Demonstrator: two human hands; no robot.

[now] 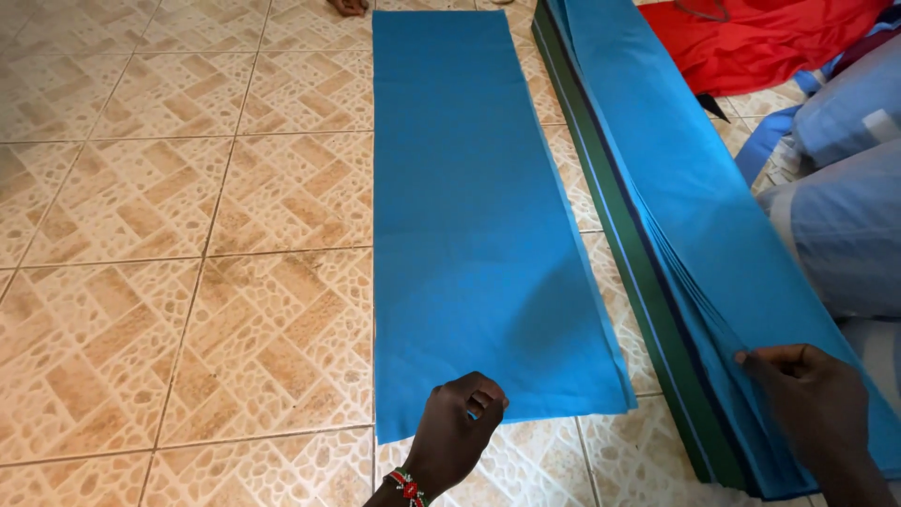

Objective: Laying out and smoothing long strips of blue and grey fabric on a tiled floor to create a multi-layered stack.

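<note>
Blue folded cloth strip (479, 216) lies flat and lengthwise on the patterned tile floor (188, 282); the left hand (460, 432) pinches its near edge, grip clamped on it. Just beside it, the right hand (817, 399) pinches a layer of the stacked blue and green cloth pile (657, 188).

This looks like a small tailoring or fabric workshop, with the work done on the floor. The tiled floor (188, 235) carries a long folded blue cloth (469, 216), a thick stack of blue and green cloth (676, 216) and loose red cloth (760, 42).
</note>
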